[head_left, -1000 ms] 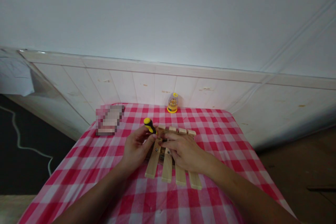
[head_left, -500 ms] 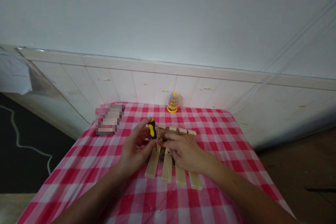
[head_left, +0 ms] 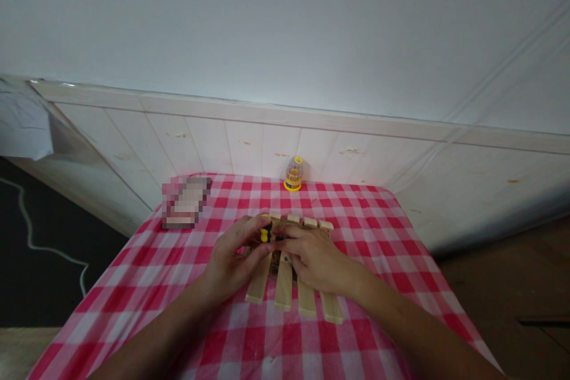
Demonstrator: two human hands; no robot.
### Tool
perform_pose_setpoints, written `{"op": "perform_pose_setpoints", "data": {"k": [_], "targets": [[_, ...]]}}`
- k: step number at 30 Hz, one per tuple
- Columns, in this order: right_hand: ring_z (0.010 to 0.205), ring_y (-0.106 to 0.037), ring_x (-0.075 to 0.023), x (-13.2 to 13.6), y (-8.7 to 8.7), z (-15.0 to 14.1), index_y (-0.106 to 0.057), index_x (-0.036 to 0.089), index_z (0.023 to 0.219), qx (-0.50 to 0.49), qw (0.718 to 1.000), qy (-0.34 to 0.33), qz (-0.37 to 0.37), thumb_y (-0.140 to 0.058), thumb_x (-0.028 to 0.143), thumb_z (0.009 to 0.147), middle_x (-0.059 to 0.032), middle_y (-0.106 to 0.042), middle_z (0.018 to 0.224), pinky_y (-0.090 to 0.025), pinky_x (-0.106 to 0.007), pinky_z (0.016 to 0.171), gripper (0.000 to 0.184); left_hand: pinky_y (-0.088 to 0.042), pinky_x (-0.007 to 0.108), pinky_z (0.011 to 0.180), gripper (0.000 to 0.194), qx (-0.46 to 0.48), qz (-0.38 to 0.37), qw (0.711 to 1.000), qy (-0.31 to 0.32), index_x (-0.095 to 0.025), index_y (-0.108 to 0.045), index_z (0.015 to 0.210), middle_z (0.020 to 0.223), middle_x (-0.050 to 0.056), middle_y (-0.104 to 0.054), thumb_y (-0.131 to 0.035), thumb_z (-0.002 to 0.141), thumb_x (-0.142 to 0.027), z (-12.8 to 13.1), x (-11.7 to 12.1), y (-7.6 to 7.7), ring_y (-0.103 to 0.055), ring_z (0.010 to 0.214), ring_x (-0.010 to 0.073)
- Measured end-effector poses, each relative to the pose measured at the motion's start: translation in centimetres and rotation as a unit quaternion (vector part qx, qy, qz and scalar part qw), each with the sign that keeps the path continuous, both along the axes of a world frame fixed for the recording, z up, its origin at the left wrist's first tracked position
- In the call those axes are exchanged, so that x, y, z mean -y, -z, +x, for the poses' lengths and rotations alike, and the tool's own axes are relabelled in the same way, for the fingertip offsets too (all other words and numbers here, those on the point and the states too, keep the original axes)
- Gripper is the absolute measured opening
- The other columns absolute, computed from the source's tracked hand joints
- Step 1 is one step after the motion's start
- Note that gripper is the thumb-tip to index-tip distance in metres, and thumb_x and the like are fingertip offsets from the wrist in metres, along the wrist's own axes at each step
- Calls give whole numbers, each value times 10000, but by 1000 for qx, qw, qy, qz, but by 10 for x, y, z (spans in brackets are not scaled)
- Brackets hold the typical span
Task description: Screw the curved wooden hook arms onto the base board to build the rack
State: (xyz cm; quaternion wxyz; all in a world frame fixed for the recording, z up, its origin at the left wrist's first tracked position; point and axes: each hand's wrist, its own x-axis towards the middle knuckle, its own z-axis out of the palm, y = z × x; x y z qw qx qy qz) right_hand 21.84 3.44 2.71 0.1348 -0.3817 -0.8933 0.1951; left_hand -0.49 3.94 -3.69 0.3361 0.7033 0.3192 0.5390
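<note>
A small wooden slat frame [head_left: 285, 285] of several pale boards lies on the red-and-white checked tablecloth [head_left: 222, 332]. My left hand [head_left: 231, 258] is closed round a short yellow-and-black screwdriver [head_left: 266, 231], which stands over the frame's left slat. My right hand [head_left: 314, 258] rests on top of the frame, its fingers pressed together near the screwdriver's tip. Whether those fingers hold anything small is hidden.
A yellow-based clear dome holding screwdriver bits [head_left: 293, 175] stands at the table's far edge by the white panelled wall [head_left: 249, 142]. A blurred-out patch [head_left: 183, 203] sits at the far left corner. Dark floor lies to the left [head_left: 40, 261].
The screwdriver handle has tipped from leaning left to nearly upright and lower, and my left fingers have wrapped over it. My right hand has stayed on the frame.
</note>
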Motion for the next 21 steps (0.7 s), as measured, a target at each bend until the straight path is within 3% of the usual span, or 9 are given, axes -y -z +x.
{"op": "perform_pose_setpoints", "data": {"k": [9, 13, 17, 21], "targets": [[1304, -613, -266, 1, -1, -1, -747, 248, 1232, 23, 1000, 3, 9, -496, 70, 952, -33, -643, 1453, -525, -447, 1038, 416, -619, 288, 859, 558, 10, -37, 998, 47, -320, -454, 1507, 1278, 100, -703, -605, 998, -147, 0, 0, 1, -744, 1080, 205], [1276, -626, -250, 0, -1, -1, -762, 237, 1167, 11, 1000, -1, 16, -497, 62, 951, -44, -664, 1411, -532, -426, 1029, 384, -618, 318, 877, 552, 53, -46, 995, 68, -335, -414, 1509, 1224, 90, -697, -574, 1014, -152, 4, 1, -4, -742, 1055, 190], [1262, -635, -246, 0, -2, -1, -756, 236, 1186, 11, 1000, -2, 9, -495, 40, 924, -53, -669, 1394, -528, -418, 1042, 419, -625, 289, 797, 558, 139, -27, 990, 14, -357, -443, 1460, 1176, 51, -706, -628, 979, -141, 13, -2, -8, -760, 947, 160], [1298, -617, -258, 1, -2, -1, -750, 227, 1207, 15, 1000, -5, 9, -470, 42, 935, -50, -665, 1408, -525, -435, 1047, 432, -613, 236, 739, 544, 158, -7, 987, -39, -348, -505, 1385, 1043, -6, -730, -701, 924, -134, 19, -9, -5, -765, 869, 132]]}}
